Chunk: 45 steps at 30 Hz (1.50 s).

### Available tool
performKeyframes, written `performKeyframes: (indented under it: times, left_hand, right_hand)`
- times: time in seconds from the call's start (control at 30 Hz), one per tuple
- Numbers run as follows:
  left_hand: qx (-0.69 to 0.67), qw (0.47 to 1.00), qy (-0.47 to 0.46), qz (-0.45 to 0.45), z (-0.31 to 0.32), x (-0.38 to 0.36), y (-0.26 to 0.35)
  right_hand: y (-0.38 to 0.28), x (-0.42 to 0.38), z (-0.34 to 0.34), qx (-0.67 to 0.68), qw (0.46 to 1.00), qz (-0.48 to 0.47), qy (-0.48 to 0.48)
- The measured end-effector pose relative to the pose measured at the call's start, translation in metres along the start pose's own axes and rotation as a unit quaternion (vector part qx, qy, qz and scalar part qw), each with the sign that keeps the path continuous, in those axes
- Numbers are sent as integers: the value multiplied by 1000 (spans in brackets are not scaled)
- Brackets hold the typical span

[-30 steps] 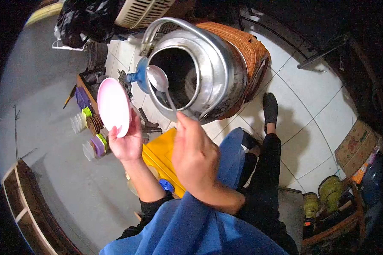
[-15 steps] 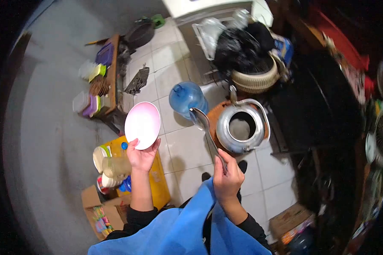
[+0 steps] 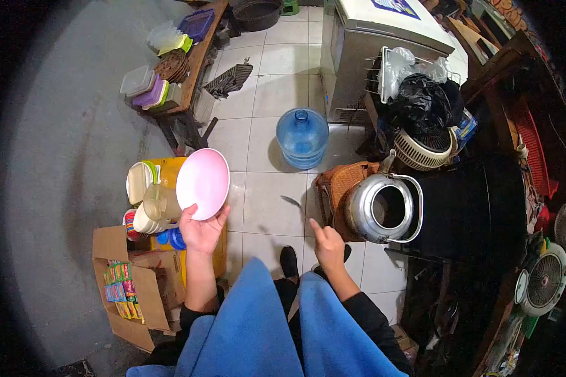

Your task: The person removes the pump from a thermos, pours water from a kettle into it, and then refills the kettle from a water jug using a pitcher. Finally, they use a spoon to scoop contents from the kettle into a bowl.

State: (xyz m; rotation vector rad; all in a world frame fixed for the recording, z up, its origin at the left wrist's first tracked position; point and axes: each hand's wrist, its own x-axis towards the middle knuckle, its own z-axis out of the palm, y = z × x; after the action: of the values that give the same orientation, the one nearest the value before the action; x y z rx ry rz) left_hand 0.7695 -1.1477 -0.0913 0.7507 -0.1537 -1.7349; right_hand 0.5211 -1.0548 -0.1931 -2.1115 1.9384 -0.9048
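Observation:
A pink and white plate [image 3: 203, 183] is held up by its lower edge in my left hand [image 3: 204, 231], thumb on its face and fingers behind. My right hand [image 3: 328, 249] is closed around the handle of a metal spoon [image 3: 292, 202], with the index finger along it. The spoon is seen nearly edge-on and points up and left. To the right of that hand an open metal kettle [image 3: 359, 210] stands by a brown woven stool [image 3: 341, 182], its handle swung to the right. The spoon touches neither plate nor kettle.
A blue water jug [image 3: 302, 139] stands on the tiles ahead. Containers and a cardboard box [image 3: 154, 295] are at the left, below a wooden bench [image 3: 202, 75]. A grey cabinet [image 3: 358, 69] and a black surface [image 3: 468, 213] are on the right.
The view has shifted and levelled. My right hand has lowered and turned, so the spoon shows edge-on instead of its bowl. My left hand still holds the plate, slightly more to the left.

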Motion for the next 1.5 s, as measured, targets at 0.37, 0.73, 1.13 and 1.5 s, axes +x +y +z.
performKeyframes:
  times: [0.37,0.73,1.13,1.5]
  left_hand:
    - [20,998,-25,-55,22,12,-31]
    - [105,990,-30,-91,50,15,-64]
    - [223,844,-148,-465,-63,-9,-237]
    - [81,645,-402,-645,-63,-8,-305]
  right_hand:
    - [-22,24,-113,504,793,332,86]
    - [34,-29,-149,220,867,411,177]
    - [112,-56,-153,101,843,467,249]
    - [178,-13,-185,-108,978,172,-45]
